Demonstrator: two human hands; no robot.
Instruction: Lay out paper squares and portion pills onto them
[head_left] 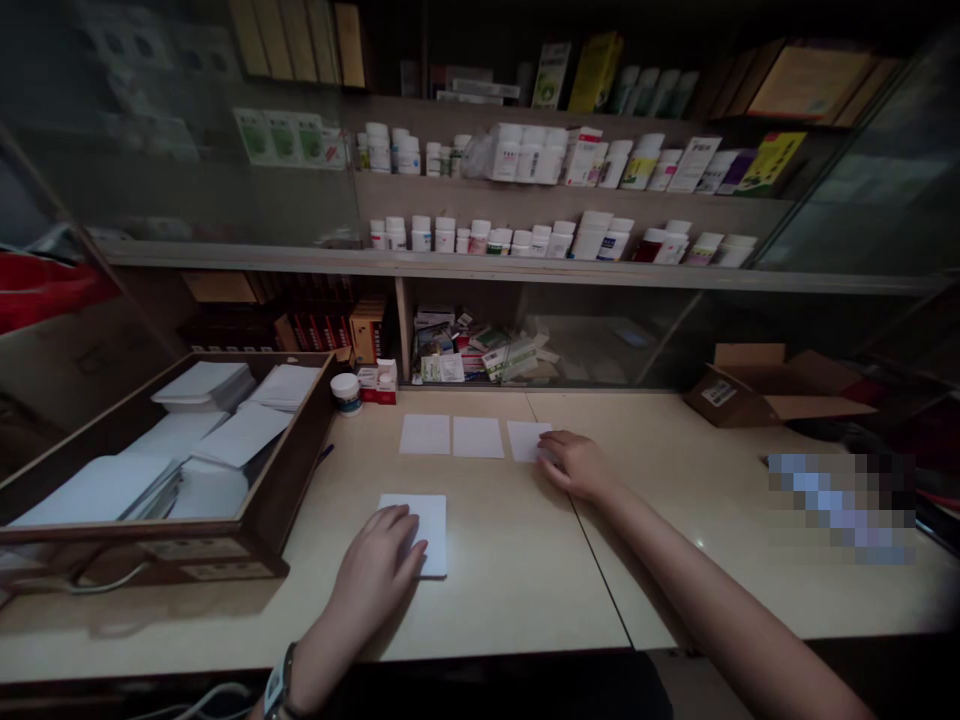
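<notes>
My left hand (382, 555) lies on a small stack of white square paper sheets (431, 530), fingers stretched out over its left part and thumb apart. Further off, my right hand (576, 464) touches the right edge of a single white sheet (525, 441) with its fingertips. Its fingers are lightly bent and apart, and that sheet lies flat on the table. Left of it, two more sheets, a middle one (478, 437) and a left one (425, 434), lie in a row with narrow gaps.
A wooden drawer (262, 530) holding stacks of white paper sits on the table (517, 560) at left. Behind it stand a white jar (346, 393) and small red-white boxes (379, 382). An open cardboard box (739, 405) is at right. Glass-fronted shelves (480, 262) carry medicine bottles.
</notes>
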